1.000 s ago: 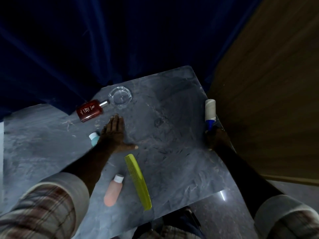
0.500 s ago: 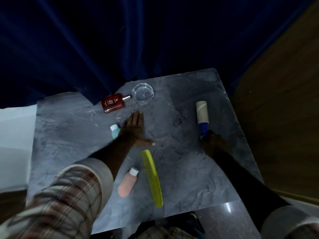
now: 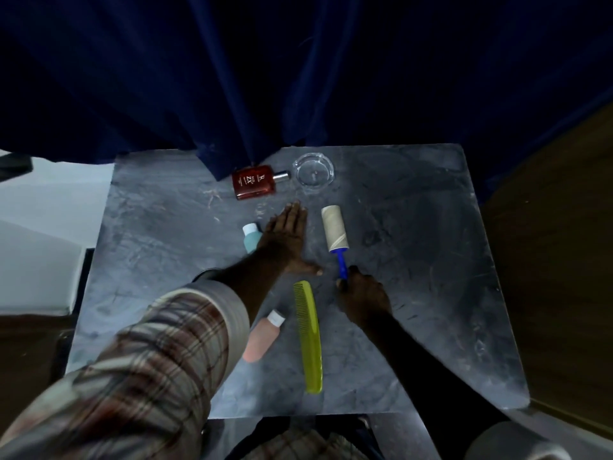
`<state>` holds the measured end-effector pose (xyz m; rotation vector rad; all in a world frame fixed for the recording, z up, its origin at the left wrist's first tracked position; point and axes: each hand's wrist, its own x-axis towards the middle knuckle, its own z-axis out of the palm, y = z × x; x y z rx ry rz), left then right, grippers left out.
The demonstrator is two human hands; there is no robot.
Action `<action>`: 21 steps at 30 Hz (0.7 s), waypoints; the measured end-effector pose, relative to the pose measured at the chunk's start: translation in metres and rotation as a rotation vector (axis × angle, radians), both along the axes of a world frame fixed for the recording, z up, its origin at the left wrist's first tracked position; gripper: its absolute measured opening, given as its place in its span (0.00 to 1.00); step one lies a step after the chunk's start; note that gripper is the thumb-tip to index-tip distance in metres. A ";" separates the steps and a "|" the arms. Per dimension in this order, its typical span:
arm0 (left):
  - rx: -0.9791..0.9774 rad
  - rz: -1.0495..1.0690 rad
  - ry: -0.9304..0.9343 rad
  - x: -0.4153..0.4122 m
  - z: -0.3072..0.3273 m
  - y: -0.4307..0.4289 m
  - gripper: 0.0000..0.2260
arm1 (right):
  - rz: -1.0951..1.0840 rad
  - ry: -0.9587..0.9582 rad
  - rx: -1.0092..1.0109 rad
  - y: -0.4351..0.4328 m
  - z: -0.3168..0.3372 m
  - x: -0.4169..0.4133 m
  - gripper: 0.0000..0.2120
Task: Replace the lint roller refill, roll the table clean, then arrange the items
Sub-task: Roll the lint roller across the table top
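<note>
Lint roller lies mid-table, its blue handle gripped by the right hand; the left hand rests flat, holding nothing. Rolling farther risks knocking the glass dish (or perfume bottle).

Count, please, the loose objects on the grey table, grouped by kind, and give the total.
Bottles: 3 (red-brown perfume bottle, teal bottle, peach bottle)
Combs: 1 (yellow-green comb)
Lint rollers: 1 (lint roller, handle held by the right hand)
Glass dishes: 1 (clear dish)
Total: 6
</note>
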<state>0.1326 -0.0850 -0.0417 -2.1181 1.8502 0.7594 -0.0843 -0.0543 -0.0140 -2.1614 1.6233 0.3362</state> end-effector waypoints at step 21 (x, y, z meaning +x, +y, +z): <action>0.024 0.000 0.013 -0.001 -0.001 -0.001 0.73 | -0.306 -0.024 0.021 -0.046 -0.002 -0.072 0.18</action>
